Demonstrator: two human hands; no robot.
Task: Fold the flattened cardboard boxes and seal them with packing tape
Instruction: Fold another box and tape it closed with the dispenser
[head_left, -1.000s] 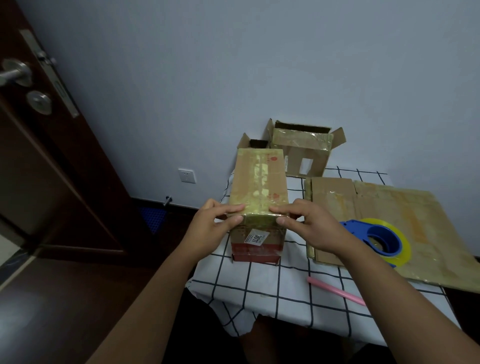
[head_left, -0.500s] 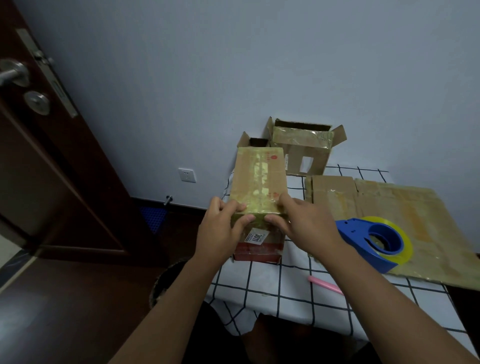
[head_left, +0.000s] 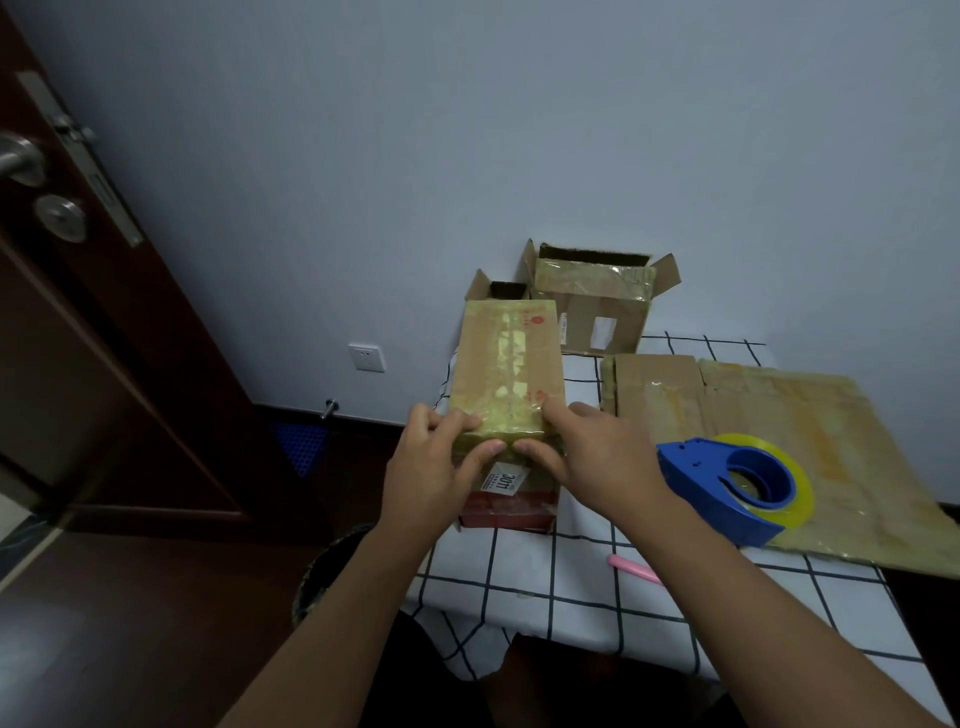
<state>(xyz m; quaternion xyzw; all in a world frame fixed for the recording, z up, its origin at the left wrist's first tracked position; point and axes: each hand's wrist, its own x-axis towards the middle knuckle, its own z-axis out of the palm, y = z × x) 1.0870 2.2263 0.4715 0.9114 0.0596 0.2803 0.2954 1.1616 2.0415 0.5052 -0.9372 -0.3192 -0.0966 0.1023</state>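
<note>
A closed cardboard box (head_left: 506, 364) with yellowish tape along its top seam stands on the checked tablecloth (head_left: 519, 582). My left hand (head_left: 431, 473) and my right hand (head_left: 597, 462) hold its near top edge, with bent fingers on the top and thumbs on the front face. The two thumbs almost meet over the tape end, just above a white label. To the right, a blue tape dispenser (head_left: 727, 483) with a yellow roll lies on a flattened cardboard box (head_left: 810, 415).
Two open boxes stand at the back against the wall, a larger one (head_left: 597, 312) and a smaller one (head_left: 493, 288). A pink tool (head_left: 634, 567) lies near the table's front. A dark bin (head_left: 332, 566) sits on the floor at the left, beside a brown door (head_left: 78, 312).
My thumbs have slid inward along the box's near top edge, from its corners to the middle. The box and the tape dispenser have stayed put.
</note>
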